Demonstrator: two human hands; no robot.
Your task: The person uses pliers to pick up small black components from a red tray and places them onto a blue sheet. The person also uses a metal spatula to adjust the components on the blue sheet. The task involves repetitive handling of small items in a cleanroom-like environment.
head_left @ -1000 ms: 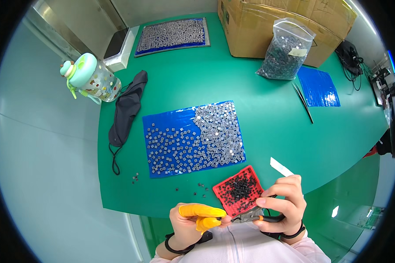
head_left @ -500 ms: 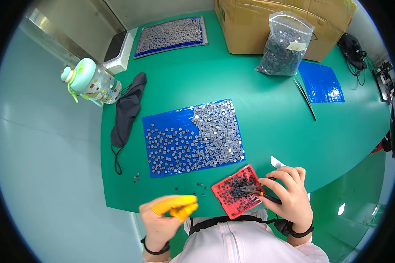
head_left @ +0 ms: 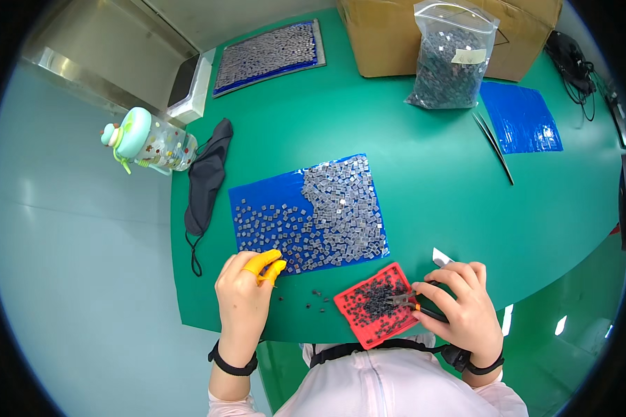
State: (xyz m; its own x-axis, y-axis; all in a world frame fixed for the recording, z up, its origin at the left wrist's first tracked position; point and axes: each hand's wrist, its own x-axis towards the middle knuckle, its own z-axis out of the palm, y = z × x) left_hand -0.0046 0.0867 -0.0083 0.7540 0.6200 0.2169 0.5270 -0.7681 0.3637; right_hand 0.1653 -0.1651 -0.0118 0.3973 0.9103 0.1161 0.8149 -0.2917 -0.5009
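1. A green counter (head_left: 278, 132) fills the middle of the room, with a pale grey-blue floor (head_left: 69, 236) at 9 o'clock.
2. The right hand (head_left: 464, 306) has its grip closed round black-and-orange pliers (head_left: 416, 307), whose nose points to 9 o'clock, in over the tray (head_left: 362, 335).
3. The left hand (head_left: 245, 286), with yellow cots (head_left: 260, 262) on two fingers, sits at the blue sheet's near edge, about 7 o'clock from its centre; those fingertips are close together, but I cannot tell whether they pinch anything.
4. The red tray, tilted on the counter, holds small black bits (head_left: 377, 300); more bits (head_left: 316, 292) lie loose at its 9 o'clock.
5. The sheet (head_left: 271, 194) lies at the tray's 11 o'clock, small grey squares (head_left: 344, 208) packed on its right half and scattered on its left.
6. A white slip (head_left: 439, 257) lies just off the right hand, at 11 o'clock.
7. From the sheet's centre, a dark mask (head_left: 207, 184) and a bottle (head_left: 161, 142) lie at 10 o'clock, a piece-covered board (head_left: 268, 57) between 11 and 12.
8. Tweezers (head_left: 495, 153) and a second blue sheet (head_left: 522, 118) lie at 2; between 1 and 2, a filled bag (head_left: 446, 73) stands before a carton (head_left: 375, 42).
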